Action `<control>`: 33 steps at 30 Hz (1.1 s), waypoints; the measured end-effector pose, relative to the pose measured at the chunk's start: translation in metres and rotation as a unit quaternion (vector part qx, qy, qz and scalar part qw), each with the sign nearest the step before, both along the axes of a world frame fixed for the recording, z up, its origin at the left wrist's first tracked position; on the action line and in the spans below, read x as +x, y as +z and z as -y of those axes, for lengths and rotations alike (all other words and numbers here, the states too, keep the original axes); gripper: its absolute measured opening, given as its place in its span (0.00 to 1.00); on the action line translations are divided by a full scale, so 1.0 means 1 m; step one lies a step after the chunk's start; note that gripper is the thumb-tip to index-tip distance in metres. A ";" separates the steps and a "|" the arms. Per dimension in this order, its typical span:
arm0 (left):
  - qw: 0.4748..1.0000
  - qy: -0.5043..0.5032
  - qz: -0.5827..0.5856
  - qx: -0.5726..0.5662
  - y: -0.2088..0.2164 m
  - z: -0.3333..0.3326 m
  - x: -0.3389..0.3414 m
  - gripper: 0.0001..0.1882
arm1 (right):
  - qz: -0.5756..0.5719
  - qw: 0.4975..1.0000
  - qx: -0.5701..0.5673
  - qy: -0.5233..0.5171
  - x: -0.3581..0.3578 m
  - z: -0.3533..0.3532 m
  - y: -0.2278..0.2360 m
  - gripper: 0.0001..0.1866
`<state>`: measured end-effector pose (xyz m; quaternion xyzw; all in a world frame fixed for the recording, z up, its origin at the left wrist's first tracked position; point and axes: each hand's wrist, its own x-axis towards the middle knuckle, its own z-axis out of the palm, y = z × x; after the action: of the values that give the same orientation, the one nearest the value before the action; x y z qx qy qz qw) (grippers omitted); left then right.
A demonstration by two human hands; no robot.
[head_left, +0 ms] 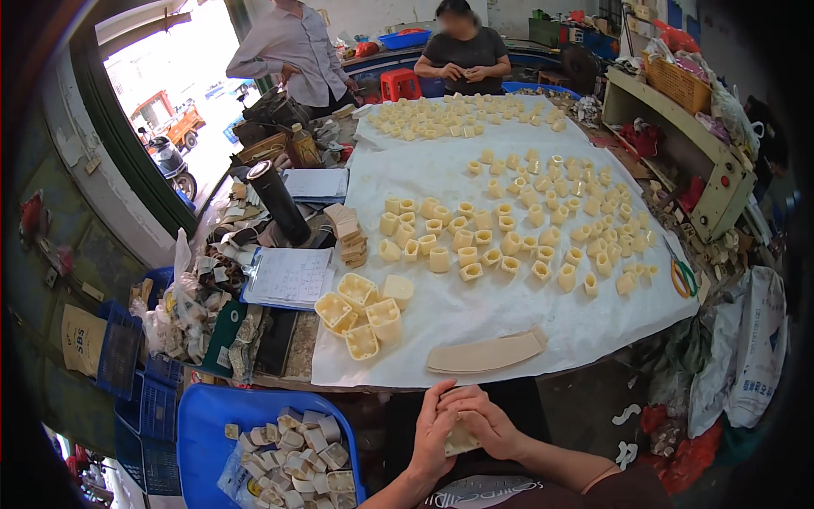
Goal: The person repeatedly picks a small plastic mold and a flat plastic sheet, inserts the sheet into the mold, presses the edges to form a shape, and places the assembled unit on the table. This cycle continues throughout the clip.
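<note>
Just off the table's front edge, my left hand (432,431) and my right hand (490,423) are closed together around a cream-coloured hollow block (460,439). Fingers cover most of it; its lower part shows between the palms. Nearest to the hands on the table lies a curved stack of flat beige strips (487,351). To its left sits a cluster of larger cream hollow blocks (359,339), some with their open sides showing. Many smaller cream hollow pieces (438,260) stand across the white sheet (407,310).
A blue tub (197,424) of cream pieces stands at lower left. Clipboard (288,276), dark thermos (278,202) and beige block stack (346,233) line the table's left side. Green-handled scissors (682,276) lie at the right edge. Two people (462,55) are beyond the table.
</note>
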<state>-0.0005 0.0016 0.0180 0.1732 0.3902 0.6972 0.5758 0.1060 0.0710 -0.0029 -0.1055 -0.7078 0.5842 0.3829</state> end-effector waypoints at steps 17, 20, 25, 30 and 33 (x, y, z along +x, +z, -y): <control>0.993 0.039 0.114 -0.005 -0.014 0.005 0.013 0.19 | 0.023 0.995 0.044 -0.092 0.005 0.019 -0.002 0.21; 0.994 0.025 0.106 -0.004 -0.009 0.003 0.014 0.19 | 0.028 0.995 0.019 -0.092 0.006 0.018 -0.003 0.21; 0.995 0.025 0.098 -0.017 -0.012 0.000 0.005 0.20 | 0.095 0.995 -0.004 -0.015 0.012 0.007 0.008 0.25; 0.999 0.034 0.039 -0.011 -0.012 0.003 0.003 0.30 | 0.165 0.939 0.298 -0.044 0.014 -0.004 0.040 0.39; 0.999 0.042 -0.013 0.011 -0.015 0.004 0.005 0.31 | 0.219 0.887 0.406 -0.007 0.013 -0.002 0.051 0.37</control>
<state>0.0044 -0.0027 0.0026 0.1719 0.3971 0.7228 0.5388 0.1191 0.0734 0.0484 -0.0707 -0.9484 0.2053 0.2313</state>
